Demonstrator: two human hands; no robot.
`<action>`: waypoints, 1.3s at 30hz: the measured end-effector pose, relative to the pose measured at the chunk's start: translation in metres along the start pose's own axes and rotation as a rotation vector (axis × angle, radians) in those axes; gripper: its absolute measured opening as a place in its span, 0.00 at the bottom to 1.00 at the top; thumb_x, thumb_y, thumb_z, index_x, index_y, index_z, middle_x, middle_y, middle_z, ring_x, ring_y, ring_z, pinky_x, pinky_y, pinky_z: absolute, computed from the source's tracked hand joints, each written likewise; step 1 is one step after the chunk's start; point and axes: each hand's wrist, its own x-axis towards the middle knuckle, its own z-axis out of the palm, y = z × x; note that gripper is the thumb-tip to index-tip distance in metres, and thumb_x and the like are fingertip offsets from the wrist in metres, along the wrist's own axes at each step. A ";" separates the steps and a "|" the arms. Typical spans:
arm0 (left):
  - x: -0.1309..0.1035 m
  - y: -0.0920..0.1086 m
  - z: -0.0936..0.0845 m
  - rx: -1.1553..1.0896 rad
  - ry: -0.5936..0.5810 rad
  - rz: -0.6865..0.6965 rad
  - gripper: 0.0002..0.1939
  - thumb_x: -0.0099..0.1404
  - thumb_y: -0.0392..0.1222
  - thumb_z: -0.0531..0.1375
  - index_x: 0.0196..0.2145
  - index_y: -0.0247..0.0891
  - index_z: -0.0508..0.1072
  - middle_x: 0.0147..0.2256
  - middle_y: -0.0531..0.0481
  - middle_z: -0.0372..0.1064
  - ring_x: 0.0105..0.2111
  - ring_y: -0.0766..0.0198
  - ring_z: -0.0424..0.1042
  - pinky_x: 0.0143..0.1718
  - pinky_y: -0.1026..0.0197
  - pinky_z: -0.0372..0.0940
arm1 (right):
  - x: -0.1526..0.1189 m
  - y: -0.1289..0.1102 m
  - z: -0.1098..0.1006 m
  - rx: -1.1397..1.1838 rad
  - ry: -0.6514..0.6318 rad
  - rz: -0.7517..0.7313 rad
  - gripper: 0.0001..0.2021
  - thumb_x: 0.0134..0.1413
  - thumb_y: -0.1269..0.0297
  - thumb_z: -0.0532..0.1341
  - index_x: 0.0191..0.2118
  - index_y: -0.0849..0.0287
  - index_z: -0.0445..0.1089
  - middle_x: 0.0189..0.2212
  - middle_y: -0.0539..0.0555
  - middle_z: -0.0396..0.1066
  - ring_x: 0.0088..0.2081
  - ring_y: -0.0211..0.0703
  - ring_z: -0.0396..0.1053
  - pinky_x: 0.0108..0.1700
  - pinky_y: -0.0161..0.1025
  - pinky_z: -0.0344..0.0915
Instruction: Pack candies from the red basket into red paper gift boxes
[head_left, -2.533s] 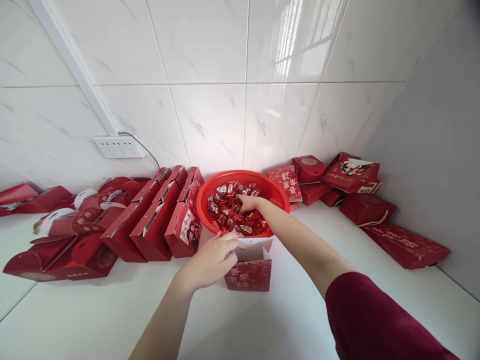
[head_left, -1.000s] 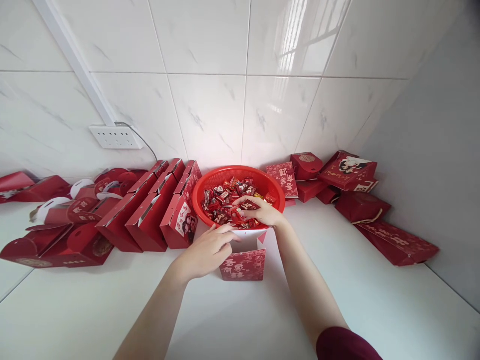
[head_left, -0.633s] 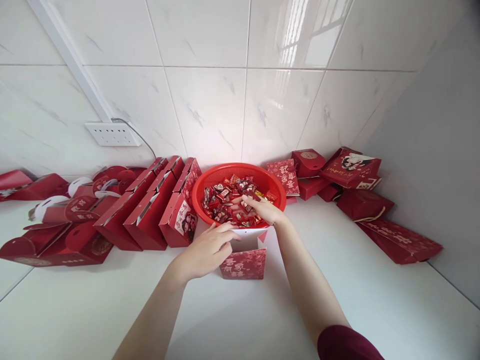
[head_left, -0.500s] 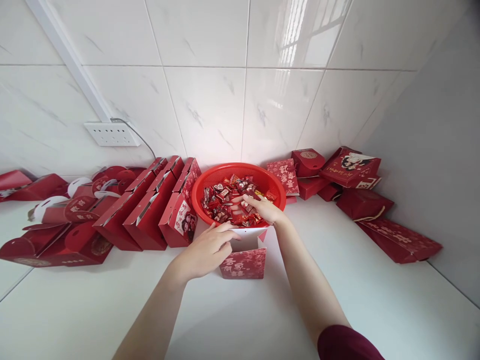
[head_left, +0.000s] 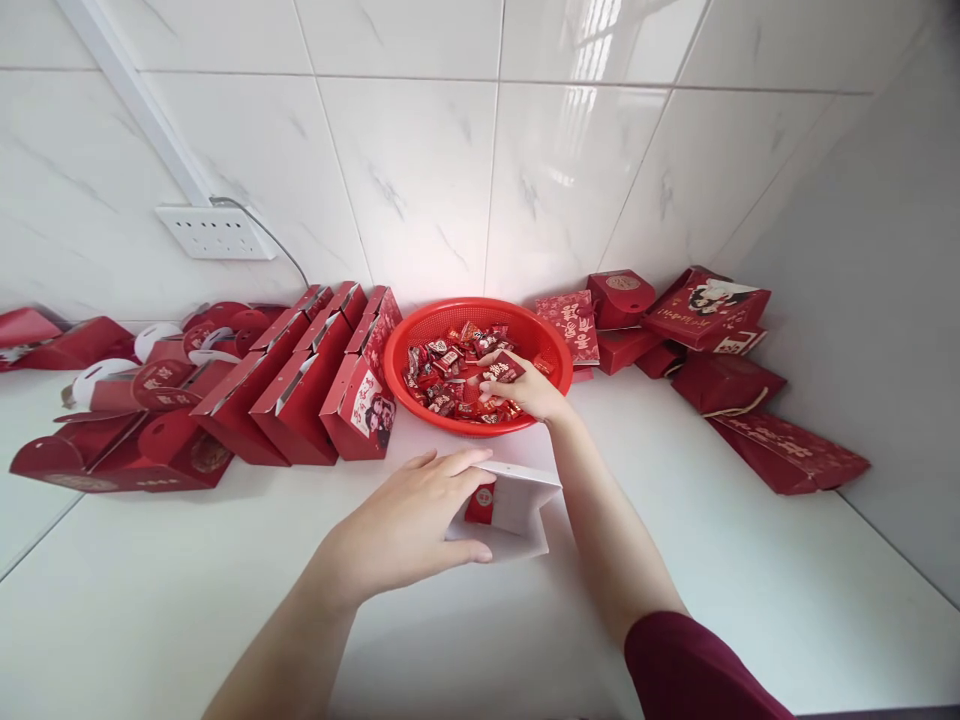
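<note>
Box [head_left: 521, 500] now tilts, clasped by left hand [head_left: 405, 520]; right hand [head_left: 534, 392] pinches wrapped candy [head_left: 504, 368].

So it's a plain white tabletop [head_left: 750, 570], with a seam running across it at the left. Pretty much dead center toward the back there's a red plastic colander [head_left: 517, 320]. Just left of that, three tall red gift boxes [head_left: 304, 410] stand in a slanted row, then a bunch of red handled boxes [head_left: 165, 385] packed close together, and some flatter red boxes [head_left: 82, 345] way out left. Over right, a messy heap of red gift boxes [head_left: 705, 310], plus a floral-print box [head_left: 795, 455] lying at its near end.
</note>
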 end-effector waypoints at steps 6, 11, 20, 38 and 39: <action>0.003 -0.006 0.004 0.085 0.119 -0.089 0.25 0.65 0.54 0.59 0.59 0.51 0.64 0.65 0.52 0.54 0.57 0.48 0.64 0.54 0.49 0.62 | -0.003 -0.014 0.001 -0.097 0.068 -0.084 0.18 0.49 0.54 0.69 0.42 0.62 0.74 0.40 0.57 0.77 0.38 0.45 0.76 0.39 0.39 0.73; 0.016 -0.015 0.000 0.000 0.167 -0.161 0.23 0.67 0.56 0.56 0.58 0.53 0.65 0.58 0.52 0.62 0.49 0.52 0.71 0.46 0.54 0.66 | -0.029 -0.053 0.007 0.107 -0.098 -0.049 0.20 0.61 0.53 0.60 0.55 0.57 0.70 0.52 0.57 0.72 0.46 0.46 0.74 0.48 0.43 0.73; 0.020 -0.017 -0.004 -0.121 0.164 -0.071 0.26 0.63 0.55 0.62 0.58 0.58 0.65 0.60 0.57 0.60 0.53 0.54 0.68 0.49 0.58 0.66 | -0.083 -0.097 0.016 -0.088 -0.169 -0.278 0.08 0.57 0.66 0.65 0.44 0.58 0.76 0.38 0.54 0.78 0.38 0.43 0.76 0.41 0.40 0.75; 0.023 -0.021 -0.002 -0.031 0.162 -0.049 0.20 0.67 0.58 0.56 0.53 0.51 0.71 0.64 0.53 0.54 0.63 0.48 0.54 0.60 0.48 0.55 | -0.055 -0.077 -0.026 -0.914 -0.091 0.004 0.14 0.64 0.61 0.52 0.41 0.55 0.75 0.41 0.52 0.77 0.42 0.45 0.73 0.43 0.39 0.67; 0.026 -0.024 0.000 -0.026 0.181 -0.059 0.19 0.69 0.58 0.53 0.51 0.50 0.72 0.65 0.53 0.54 0.63 0.48 0.53 0.61 0.46 0.53 | -0.042 -0.069 -0.026 -0.960 -0.182 0.058 0.14 0.64 0.62 0.52 0.40 0.56 0.75 0.40 0.52 0.77 0.41 0.45 0.73 0.42 0.39 0.66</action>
